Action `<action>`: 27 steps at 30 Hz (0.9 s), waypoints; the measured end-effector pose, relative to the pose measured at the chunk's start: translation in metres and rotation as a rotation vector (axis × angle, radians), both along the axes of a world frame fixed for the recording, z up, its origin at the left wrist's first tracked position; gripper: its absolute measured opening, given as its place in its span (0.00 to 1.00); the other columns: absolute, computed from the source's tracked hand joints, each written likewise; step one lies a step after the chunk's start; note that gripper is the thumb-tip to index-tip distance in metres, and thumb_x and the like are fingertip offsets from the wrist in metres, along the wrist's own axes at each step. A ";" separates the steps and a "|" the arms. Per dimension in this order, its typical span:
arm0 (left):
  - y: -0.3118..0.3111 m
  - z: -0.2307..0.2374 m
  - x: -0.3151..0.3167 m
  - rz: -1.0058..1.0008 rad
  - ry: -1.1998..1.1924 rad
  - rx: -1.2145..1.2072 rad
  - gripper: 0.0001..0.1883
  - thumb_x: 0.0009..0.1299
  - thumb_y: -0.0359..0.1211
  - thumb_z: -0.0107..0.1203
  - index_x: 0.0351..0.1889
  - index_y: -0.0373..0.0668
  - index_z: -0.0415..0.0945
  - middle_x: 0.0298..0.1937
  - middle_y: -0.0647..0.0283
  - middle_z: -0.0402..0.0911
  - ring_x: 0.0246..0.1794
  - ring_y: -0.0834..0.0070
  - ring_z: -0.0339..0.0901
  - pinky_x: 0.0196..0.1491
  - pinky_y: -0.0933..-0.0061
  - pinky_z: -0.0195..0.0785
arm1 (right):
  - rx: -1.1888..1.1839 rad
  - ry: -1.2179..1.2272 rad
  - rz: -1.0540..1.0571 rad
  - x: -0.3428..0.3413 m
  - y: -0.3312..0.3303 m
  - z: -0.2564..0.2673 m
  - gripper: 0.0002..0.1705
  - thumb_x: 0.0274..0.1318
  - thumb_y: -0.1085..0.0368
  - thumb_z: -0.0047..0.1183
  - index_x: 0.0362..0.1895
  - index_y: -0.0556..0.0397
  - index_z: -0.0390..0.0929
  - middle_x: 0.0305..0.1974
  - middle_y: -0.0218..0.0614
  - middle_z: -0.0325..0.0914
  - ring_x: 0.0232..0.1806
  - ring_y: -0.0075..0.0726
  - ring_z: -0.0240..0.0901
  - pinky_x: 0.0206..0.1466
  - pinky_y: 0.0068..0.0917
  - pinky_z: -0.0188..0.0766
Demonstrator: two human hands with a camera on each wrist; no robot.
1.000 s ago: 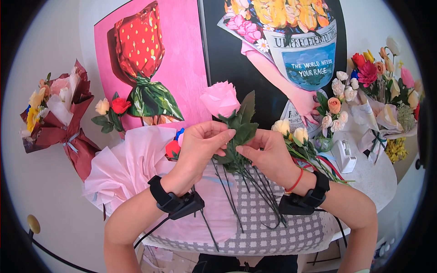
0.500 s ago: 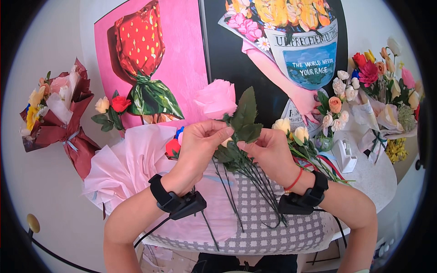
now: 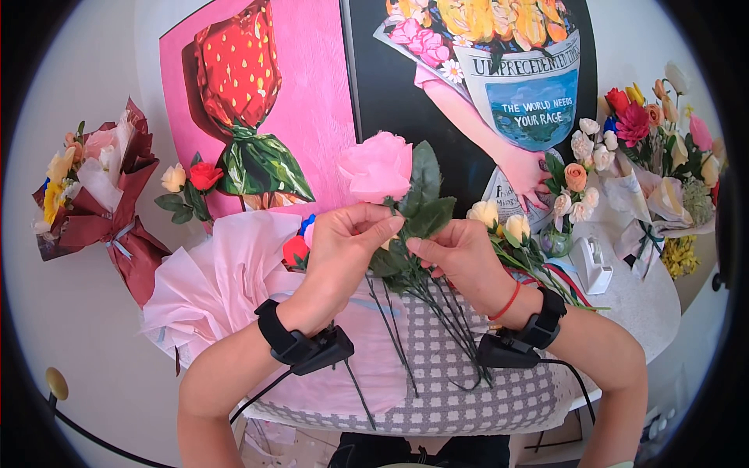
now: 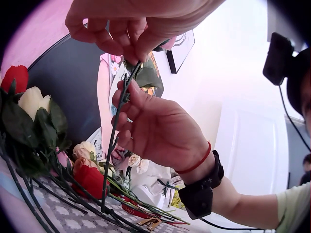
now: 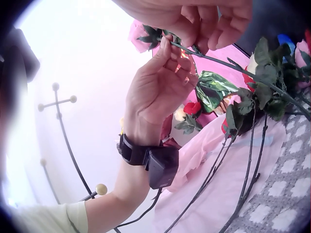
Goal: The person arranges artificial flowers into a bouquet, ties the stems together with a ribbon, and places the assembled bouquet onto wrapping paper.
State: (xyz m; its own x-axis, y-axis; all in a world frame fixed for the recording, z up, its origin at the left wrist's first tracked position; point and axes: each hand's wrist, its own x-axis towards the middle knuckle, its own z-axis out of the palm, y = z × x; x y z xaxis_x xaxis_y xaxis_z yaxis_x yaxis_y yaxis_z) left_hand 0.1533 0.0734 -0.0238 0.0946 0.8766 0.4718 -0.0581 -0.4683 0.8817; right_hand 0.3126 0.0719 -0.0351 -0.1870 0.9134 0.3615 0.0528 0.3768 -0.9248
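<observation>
- We hold the rose [image 3: 377,166] above the counter [image 3: 644,308].
- Our left hand [image 3: 343,248] pinches its stem under the bloom; our right hand [image 3: 466,259] pinches lower, by the leaves [image 3: 426,183].
- We seem to be tidying leaves; next probably needs a steady left pinch.

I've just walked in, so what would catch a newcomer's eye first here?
Probably the large pink rose, near the middle of the head view, held in the left hand. Behind it are two bold pictures: a painting of a red-wrapped sweet at left, a painting of a newspaper-wrapped bouquet at right.
</observation>
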 end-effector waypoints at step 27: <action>0.009 0.001 -0.017 -0.005 -0.050 -0.018 0.08 0.63 0.36 0.54 0.35 0.43 0.74 0.28 0.73 0.75 0.26 0.89 0.67 0.33 0.88 0.59 | 0.054 -0.126 -0.009 0.017 0.001 -0.009 0.05 0.48 0.70 0.54 0.28 0.60 0.75 0.22 0.28 0.74 0.19 0.15 0.64 0.21 0.15 0.63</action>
State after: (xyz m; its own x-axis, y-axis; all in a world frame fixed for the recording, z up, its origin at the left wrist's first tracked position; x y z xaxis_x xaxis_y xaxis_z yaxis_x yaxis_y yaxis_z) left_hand 0.1364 0.0823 -0.0233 0.0758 0.8846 0.4602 -0.1051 -0.4518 0.8859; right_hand 0.3297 0.0727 -0.0438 -0.2259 0.8951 0.3844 0.1706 0.4249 -0.8890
